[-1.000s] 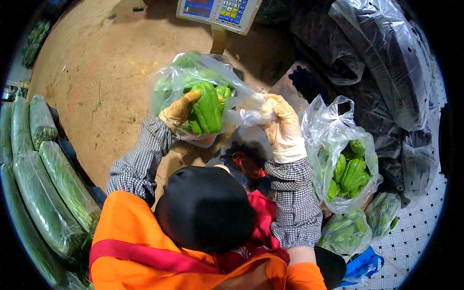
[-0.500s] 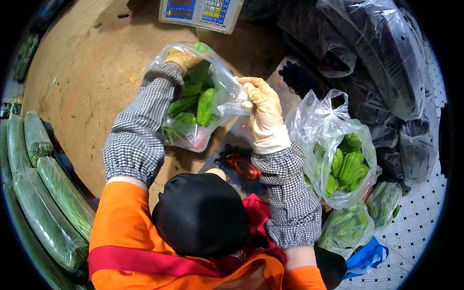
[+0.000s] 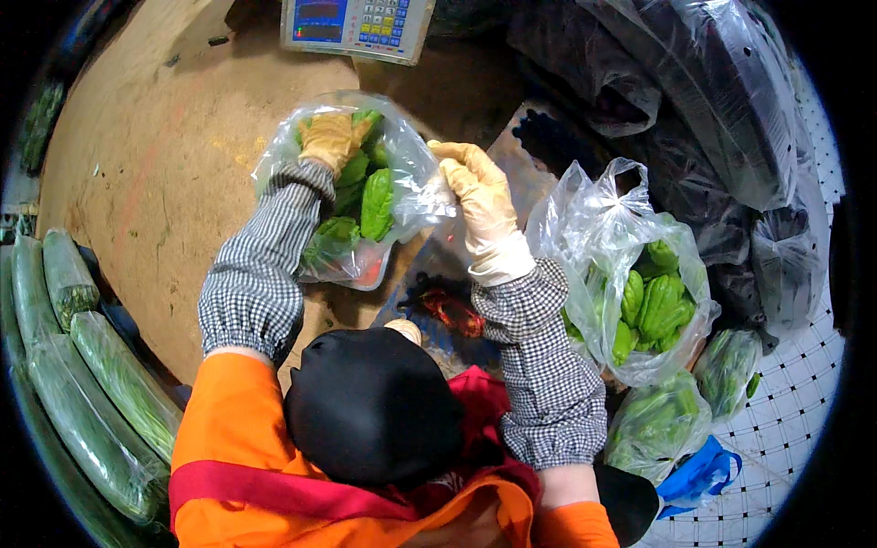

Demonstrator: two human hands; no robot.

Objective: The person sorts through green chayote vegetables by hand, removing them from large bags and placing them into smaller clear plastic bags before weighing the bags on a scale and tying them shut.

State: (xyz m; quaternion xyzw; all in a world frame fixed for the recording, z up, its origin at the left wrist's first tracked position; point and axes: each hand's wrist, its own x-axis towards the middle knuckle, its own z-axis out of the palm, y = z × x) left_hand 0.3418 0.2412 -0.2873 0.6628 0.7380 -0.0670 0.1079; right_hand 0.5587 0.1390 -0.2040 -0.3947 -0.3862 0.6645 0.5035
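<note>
One clear bag [image 3: 418, 169] of green vegetables [image 3: 376, 205] sits open on a pale tray [image 3: 373, 277]; the left hand [image 3: 331, 142] is down inside it on the vegetables, its fingertips too hidden to tell whether they grip one, while the right hand [image 3: 480, 192] pinches the bag's right edge. Beyond the bag is a scale display [image 3: 357, 27], to its right a second filled bag [image 3: 598, 233].

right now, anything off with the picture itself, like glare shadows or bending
Head view: fisheye bending, with the brown surface bowed along its left edge and the corners black; head view: glints on the clear bag by the right hand and on the plastic-wrapped dark bundles; head view: shadow on the brown surface beside the scale.
</note>
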